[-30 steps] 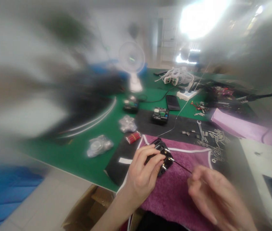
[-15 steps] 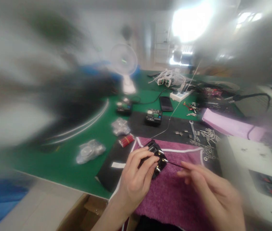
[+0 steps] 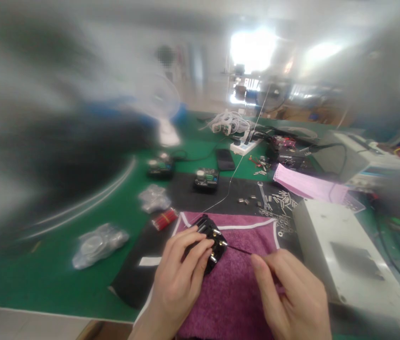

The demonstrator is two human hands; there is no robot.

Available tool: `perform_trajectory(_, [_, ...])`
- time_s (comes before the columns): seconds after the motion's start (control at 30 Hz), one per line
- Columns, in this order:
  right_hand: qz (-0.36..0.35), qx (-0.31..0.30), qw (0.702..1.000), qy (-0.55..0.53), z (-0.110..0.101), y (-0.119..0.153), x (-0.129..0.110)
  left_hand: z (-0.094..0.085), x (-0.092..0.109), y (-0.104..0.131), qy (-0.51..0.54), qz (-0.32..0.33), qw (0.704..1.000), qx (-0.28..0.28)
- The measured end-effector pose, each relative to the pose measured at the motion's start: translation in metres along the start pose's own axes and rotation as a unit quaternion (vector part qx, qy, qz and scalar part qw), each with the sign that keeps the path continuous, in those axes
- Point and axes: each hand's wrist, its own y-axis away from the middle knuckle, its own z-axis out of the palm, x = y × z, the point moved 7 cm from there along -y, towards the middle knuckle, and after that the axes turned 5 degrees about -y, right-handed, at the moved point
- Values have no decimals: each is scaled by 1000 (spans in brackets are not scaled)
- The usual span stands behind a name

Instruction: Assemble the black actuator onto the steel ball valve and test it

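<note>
My left hand [image 3: 182,267] grips a black device housing [image 3: 217,248] with brass and silver metal posts on its upper face; the fingers cover its left part. From the right, my right hand [image 3: 288,288] pinches a thin dark rod [image 3: 238,249], which looks like a hex key. The rod's far tip meets one of the metal posts. Below the housing lies a purple cloth [image 3: 235,293] with white edging. Whatever part of the rod sits inside the right fingers is hidden.
Left of the cloth are a red bundle [image 3: 165,219] and bagged parts [image 3: 100,243]. Black circuit-board units [image 3: 206,179] and a phone [image 3: 225,159] lie behind. A wrench [image 3: 262,192], loose metal pins [image 3: 281,202] and a pale metal box [image 3: 352,255] are at right.
The view has turned right, so the scene sits further left. The right hand has rolled on the rod, its fingers now more curled. The left hand still grips the housing.
</note>
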Motion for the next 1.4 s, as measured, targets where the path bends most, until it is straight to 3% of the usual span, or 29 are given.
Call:
perform_trajectory(0.17, [-28,-17,999,34,-1,3,0,-1,1,-1,2,8,1000,10])
perform_trajectory(0.3, [-52,24,997,44,2,6,-8,0,1,-1,-3,7,1000,6])
perform_trajectory(0.43, [10,72,996,47,4,9,-7,-1,2,-1,3,2,1000,8])
perform_trajectory(0.63, [26,65,998,8,-3,10,-12,-1,4,-1,14,-14,1000,-3])
perform_trajectory(0.77, [72,99,992,-14,-15,5,-11,-3,5,-2,23,-13,1000,-1])
perform_trajectory(1.1, [103,66,989,-79,1,-6,-4,-2,5,-1,34,-16,999,2])
perform_trajectory(1.3, [67,38,993,-87,2,-9,-2,-1,4,0,33,-17,999,5])
perform_trajectory(1.37, [121,41,982,-141,0,-9,5,-1,4,0,34,-17,999,3])
perform_trajectory(1.4, [176,35,962,-205,2,-7,12,-1,3,0,34,-18,999,1])
